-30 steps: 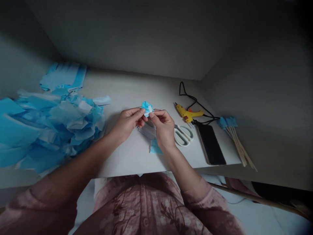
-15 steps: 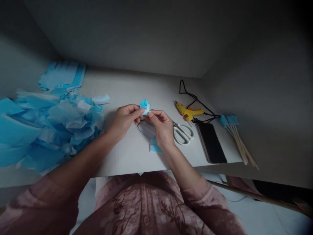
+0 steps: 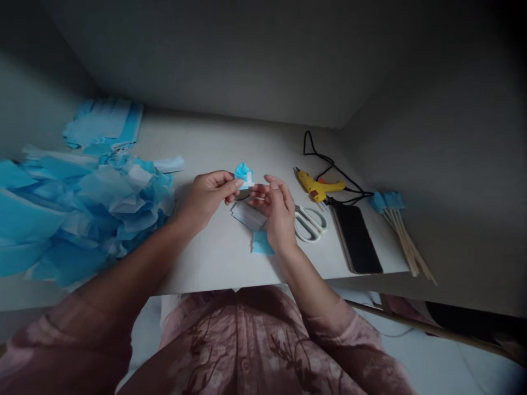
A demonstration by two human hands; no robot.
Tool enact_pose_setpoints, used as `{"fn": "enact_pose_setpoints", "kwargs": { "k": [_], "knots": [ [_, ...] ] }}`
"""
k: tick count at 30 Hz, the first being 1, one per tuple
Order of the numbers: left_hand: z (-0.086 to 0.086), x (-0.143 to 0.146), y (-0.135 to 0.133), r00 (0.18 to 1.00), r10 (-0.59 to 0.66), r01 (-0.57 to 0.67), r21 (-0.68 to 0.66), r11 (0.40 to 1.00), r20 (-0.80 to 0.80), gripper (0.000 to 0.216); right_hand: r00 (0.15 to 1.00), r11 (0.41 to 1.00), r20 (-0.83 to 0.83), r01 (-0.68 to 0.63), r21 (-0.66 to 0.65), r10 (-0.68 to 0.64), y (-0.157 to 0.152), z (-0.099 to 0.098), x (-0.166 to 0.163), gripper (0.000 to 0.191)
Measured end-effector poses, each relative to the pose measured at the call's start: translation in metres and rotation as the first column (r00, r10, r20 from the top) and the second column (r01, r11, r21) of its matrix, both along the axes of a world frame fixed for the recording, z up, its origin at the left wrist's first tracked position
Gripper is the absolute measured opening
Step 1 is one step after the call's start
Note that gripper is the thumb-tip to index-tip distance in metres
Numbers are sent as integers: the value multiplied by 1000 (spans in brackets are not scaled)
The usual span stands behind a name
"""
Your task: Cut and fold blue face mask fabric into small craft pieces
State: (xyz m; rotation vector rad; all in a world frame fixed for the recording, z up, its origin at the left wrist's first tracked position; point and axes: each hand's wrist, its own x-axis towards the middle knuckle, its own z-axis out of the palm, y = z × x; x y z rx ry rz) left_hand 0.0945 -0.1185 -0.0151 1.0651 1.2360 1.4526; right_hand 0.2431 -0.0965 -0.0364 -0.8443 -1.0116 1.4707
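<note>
My left hand (image 3: 212, 197) pinches a small folded piece of blue-and-white paper-like material (image 3: 244, 173) between thumb and fingers, above the middle of the table. Just to its right, my right hand (image 3: 278, 211) has its fingers apart, with nothing visible in them. Under and beside my right hand lie white strips (image 3: 249, 215) and a flat blue square (image 3: 262, 243). Scissors with pale handles (image 3: 310, 224) rest right of that hand, their blades partly hidden behind it.
Crumpled blue-and-white pieces (image 3: 107, 208) heap up at the left, with a stack of sheets (image 3: 105, 123) behind. On the right are a yellow glue gun (image 3: 319, 185) with a black cord (image 3: 329, 162), a phone (image 3: 357, 238) and several thin sticks with blue tops (image 3: 401, 233).
My right hand has let go of the small folded piece and moved slightly right, its fingers spreading. The left hand still holds the piece, whose top now looks rounder.
</note>
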Motion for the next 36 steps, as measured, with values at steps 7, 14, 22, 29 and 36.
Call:
{"fn": "enact_pose_setpoints", "kwargs": {
  "k": [7, 14, 22, 29, 36],
  "knots": [
    [4, 3, -1, 998, -46, 45, -46, 998, -32, 28, 985, 986, 121, -137, 98, 125, -2, -1, 1, 21],
    [0, -2, 1, 982, -154, 164, -84, 983, 113, 37, 984, 990, 134, -130, 54, 121, -1, 3, 2, 22],
    [-2, -6, 4, 991, -113, 114, -12, 993, 75, 32, 977, 989, 157, -146, 16, 142, -5, 3, 0, 19],
    [-4, -9, 5, 996, -82, 82, -35, 996, 18, 30, 981, 986, 105, -165, -1, 164, -3, -4, 1, 29],
    [-2, -1, 1, 982, -186, 187, -49, 981, 18, 40, 980, 980, 122, -167, 106, 154, -3, 0, 0, 27]
  ]
}}
